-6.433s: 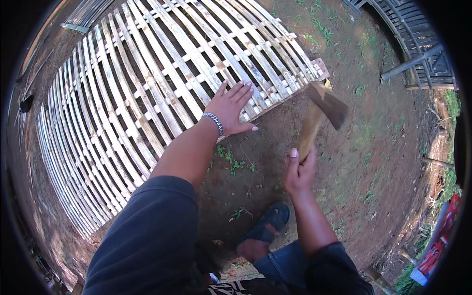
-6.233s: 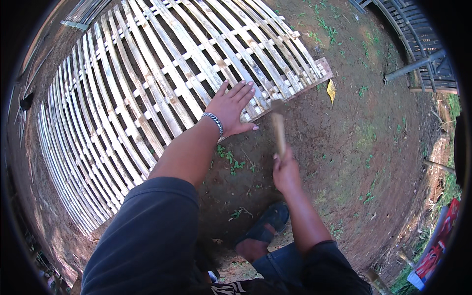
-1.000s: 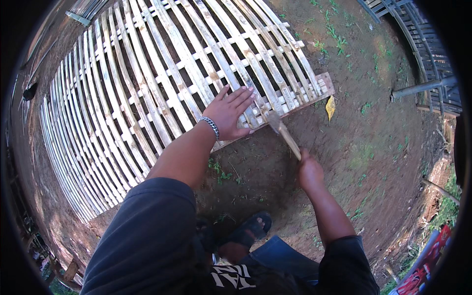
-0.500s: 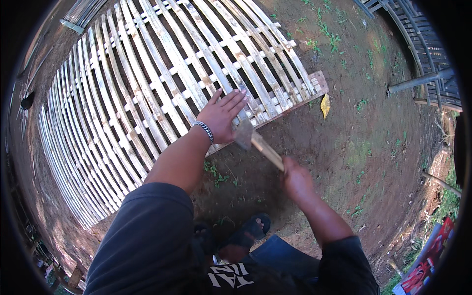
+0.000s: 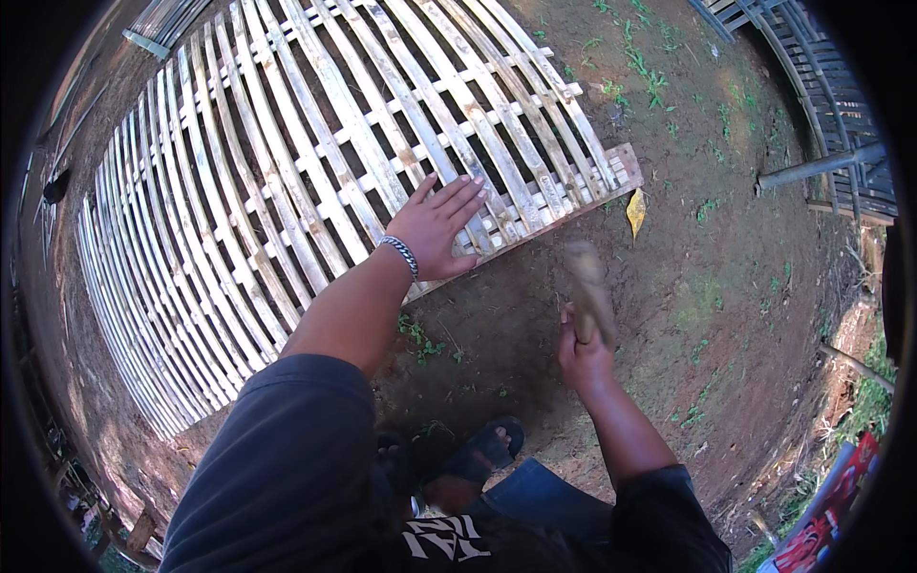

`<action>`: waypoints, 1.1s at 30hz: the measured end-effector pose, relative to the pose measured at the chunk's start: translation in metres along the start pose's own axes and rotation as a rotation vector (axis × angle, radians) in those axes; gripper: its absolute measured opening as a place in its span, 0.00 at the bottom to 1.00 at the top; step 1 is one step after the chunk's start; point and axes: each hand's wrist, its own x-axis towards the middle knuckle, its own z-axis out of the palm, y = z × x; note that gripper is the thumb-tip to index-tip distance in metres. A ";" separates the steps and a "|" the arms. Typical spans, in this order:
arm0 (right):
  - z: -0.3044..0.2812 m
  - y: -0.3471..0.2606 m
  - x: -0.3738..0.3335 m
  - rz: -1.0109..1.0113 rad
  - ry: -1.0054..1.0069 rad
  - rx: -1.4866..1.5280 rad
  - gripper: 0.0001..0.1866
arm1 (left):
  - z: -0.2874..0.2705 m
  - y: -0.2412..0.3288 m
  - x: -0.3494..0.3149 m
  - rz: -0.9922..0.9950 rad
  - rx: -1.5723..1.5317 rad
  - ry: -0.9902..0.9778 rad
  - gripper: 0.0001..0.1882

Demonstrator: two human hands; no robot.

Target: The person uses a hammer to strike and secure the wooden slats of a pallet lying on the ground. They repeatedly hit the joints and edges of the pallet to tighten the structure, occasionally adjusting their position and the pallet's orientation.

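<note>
A large panel of pale bamboo slats [image 5: 623, 168], nailed or laid over cross strips, fills the upper left; I cannot tell how the slats are fastened. My left hand [image 5: 437, 229] lies flat on the slats at the panel's near edge, fingers spread, a chain bracelet around the wrist. To its right, over bare ground, my right hand [image 5: 585, 361] is closed around the handle of a hammer [image 5: 590, 285]. The hammer is raised apart from the panel, tilted up and blurred by motion, so its head's exact shape is unclear.
A yellow leaf [image 5: 636, 212] lies on the soil beside the panel's corner. At the right stands a slatted structure [image 5: 841, 105] with a pole [image 5: 817, 164] jutting toward me. My sandalled foot [image 5: 492, 447] is below, and a red printed sheet [image 5: 826, 520] sits at lower right.
My right hand has lifted the hammer up and away to the right from beside my left hand. The left hand keeps its place on the slats.
</note>
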 end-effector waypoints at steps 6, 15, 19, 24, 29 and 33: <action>-0.004 0.012 0.009 0.093 -0.031 -0.084 0.16 | 0.001 -0.002 -0.002 0.007 0.014 0.000 0.49; 0.011 0.016 0.011 0.178 -0.164 -0.194 0.12 | 0.005 -0.002 -0.001 0.009 -0.016 0.028 0.50; 0.015 0.006 -0.003 0.035 0.041 0.157 0.09 | 0.002 -0.006 -0.006 -0.009 -0.016 0.026 0.50; 0.014 0.016 0.005 0.220 -0.131 -0.107 0.11 | 0.002 -0.003 0.000 0.002 -0.011 0.023 0.50; 0.018 0.023 -0.005 0.299 -0.228 -0.218 0.14 | 0.005 -0.003 -0.005 0.009 -0.009 0.029 0.52; 0.012 0.044 -0.006 0.185 -0.228 -0.079 0.15 | 0.001 0.000 -0.001 0.016 -0.008 0.022 0.52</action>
